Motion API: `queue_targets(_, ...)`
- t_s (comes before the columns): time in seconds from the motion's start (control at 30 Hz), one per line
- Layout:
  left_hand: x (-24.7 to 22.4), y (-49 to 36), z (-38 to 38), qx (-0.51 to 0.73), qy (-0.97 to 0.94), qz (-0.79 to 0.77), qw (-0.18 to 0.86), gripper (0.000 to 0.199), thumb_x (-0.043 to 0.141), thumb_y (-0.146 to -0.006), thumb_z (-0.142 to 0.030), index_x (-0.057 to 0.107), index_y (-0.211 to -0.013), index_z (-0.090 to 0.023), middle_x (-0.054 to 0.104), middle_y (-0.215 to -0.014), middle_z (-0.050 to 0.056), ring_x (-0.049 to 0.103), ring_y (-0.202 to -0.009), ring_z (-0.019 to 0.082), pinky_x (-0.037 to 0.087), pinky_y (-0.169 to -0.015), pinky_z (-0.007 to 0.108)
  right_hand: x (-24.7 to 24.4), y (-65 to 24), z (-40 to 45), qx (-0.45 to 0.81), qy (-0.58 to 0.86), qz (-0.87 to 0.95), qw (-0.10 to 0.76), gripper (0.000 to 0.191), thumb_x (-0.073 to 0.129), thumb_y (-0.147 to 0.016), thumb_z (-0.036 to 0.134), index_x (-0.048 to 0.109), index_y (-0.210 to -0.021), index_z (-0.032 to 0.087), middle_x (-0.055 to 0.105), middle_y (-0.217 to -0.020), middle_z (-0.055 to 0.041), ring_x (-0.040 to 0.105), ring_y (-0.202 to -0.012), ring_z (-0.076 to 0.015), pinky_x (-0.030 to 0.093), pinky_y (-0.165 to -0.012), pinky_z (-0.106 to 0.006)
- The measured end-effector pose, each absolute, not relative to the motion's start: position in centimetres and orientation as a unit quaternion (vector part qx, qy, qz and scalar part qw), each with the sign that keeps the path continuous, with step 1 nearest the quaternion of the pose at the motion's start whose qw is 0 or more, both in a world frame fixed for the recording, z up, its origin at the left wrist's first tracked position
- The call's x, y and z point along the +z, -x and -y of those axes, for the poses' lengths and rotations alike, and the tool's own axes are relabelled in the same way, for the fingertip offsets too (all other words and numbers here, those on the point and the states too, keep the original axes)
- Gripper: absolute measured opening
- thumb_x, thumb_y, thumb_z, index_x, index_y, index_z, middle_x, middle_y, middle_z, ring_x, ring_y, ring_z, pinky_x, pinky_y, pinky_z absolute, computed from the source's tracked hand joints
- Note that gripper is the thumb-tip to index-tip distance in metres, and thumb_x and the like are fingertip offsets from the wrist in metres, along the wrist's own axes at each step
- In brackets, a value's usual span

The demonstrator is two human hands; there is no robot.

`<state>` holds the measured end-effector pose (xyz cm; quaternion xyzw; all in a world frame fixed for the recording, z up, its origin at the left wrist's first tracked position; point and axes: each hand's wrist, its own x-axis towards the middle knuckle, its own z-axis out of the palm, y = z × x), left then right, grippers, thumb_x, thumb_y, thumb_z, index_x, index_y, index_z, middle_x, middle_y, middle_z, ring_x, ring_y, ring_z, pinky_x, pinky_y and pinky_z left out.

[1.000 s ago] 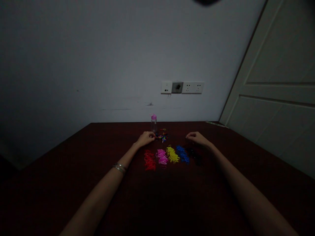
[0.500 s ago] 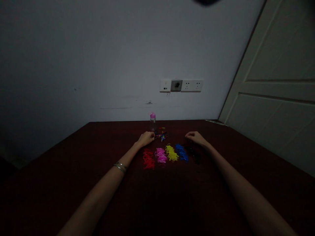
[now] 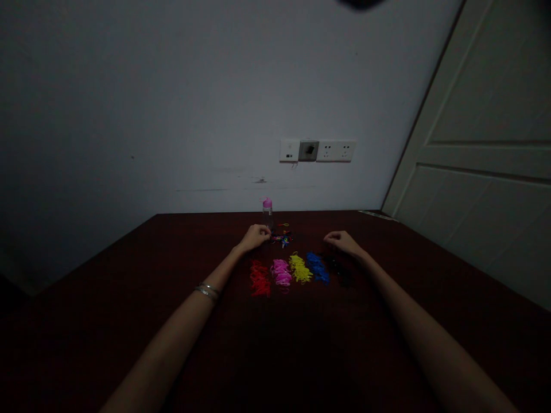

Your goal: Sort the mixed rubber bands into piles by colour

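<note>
My left hand rests at the left edge of a small mixed heap of coloured elastic bands. Its thumb and forefinger are pinched together; whatever they hold is too small and dark to make out. On the other side of the heap, my right hand lies with fingers curled, and what is in it, if anything, is hidden. Sorted bands lie nearer to me in a row: red bands, pink bands, yellow bands, blue bands and, dimly, black bands just below my right hand.
A clear bottle with a pink lid stands behind the mixed heap. Everything lies on a dark red table against a wall. Sockets are set in the wall above, and a pale door is at the right.
My left hand has shifted slightly away from me and to the left, its thumb and forefinger now showing as a pinch. The right hand and the sorted piles stay put.
</note>
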<state>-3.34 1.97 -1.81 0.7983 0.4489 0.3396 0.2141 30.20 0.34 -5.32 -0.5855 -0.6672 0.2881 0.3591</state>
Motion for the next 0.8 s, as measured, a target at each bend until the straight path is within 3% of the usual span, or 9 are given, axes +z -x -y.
queue_targets(0.13,-0.9,2.8,-1.7,0.361,-0.751,-0.439,0.336,0.016,0.057,-0.06,-0.021,0.064,-0.067,-0.008,0.055,-0.055,0.0,0.045,-0.051,0.008,0.033,-0.049,0.019,-5.3,-30.2,-0.2,0.292,0.578,0.671,0.36,0.027,0.053,-0.064,0.034,0.062,-0.075,0.01,0.056,-0.056,-0.001,0.047,-0.048,-0.009,0.036,-0.045,-0.019)
queue_targets(0.27,-0.1,1.3,-1.3,0.347,-0.744,-0.422,0.385,0.019,0.06,-0.059,-0.022,0.065,-0.07,-0.008,0.057,-0.056,0.002,0.045,-0.049,0.008,0.033,-0.047,0.019,-5.2,-30.0,0.0,0.285,0.578,0.672,0.366,0.028,0.053,-0.064,0.034,0.062,-0.074,0.01,0.057,-0.057,-0.0012,0.047,-0.049,-0.0091,0.036,-0.046,-0.019)
queue_targets(0.57,0.1,-7.9,0.4,0.264,-0.825,-0.354,0.352,0.02,0.054,-0.06,-0.017,0.068,-0.072,-0.008,0.055,-0.053,0.0,0.042,-0.048,0.007,0.032,-0.047,0.018,-5.0,-29.9,0.4,0.286,0.595,0.65,0.375,0.028,0.053,-0.065,0.035,0.061,-0.076,0.01,0.056,-0.055,-0.0006,0.045,-0.044,-0.0079,0.034,-0.04,-0.018)
queue_targets(0.8,-0.9,-12.5,1.5,0.225,-0.871,-0.319,0.299,0.023,0.057,-0.06,-0.016,0.069,-0.079,-0.011,0.058,-0.059,0.0,0.047,-0.055,0.008,0.036,-0.056,0.019,-4.7,-29.9,0.7,0.285,0.59,0.66,0.366,0.025,0.048,-0.065,0.029,0.062,-0.076,0.011,0.052,-0.049,0.0013,0.043,-0.042,-0.0071,0.033,-0.039,-0.017)
